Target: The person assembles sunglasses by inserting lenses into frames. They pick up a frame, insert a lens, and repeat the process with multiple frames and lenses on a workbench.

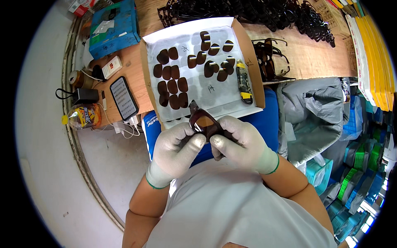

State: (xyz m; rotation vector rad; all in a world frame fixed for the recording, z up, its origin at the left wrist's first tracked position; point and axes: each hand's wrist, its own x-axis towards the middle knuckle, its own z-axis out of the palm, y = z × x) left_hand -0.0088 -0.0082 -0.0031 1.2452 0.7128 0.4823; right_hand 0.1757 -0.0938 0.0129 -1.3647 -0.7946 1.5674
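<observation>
Both my hands wear thin whitish gloves with green cuffs. Between them is a pair of dark sunglasses [205, 124] with a brown lens showing, held over the near edge of a shallow cardboard box [257, 78]. My left hand [175, 149] pinches one side, thumb on the near rim. My right hand [240, 142] grips the other side, its thumb also at the rim; some fingers are hidden behind. Several loose brown lenses [172, 86] lie in groups on the box's white paper lining [211, 93]. A tool with yellow ends and a camouflage-patterned body [244, 82] rests along the box's right side.
Dark glasses frames [264, 12] are piled at the back of the wooden table, with several sunglasses [271, 60] right of the box. On the left are a phone [124, 98], a blue box [113, 29] and a bottle [84, 116]. A grey cloth-lined bin [314, 115] stands right.
</observation>
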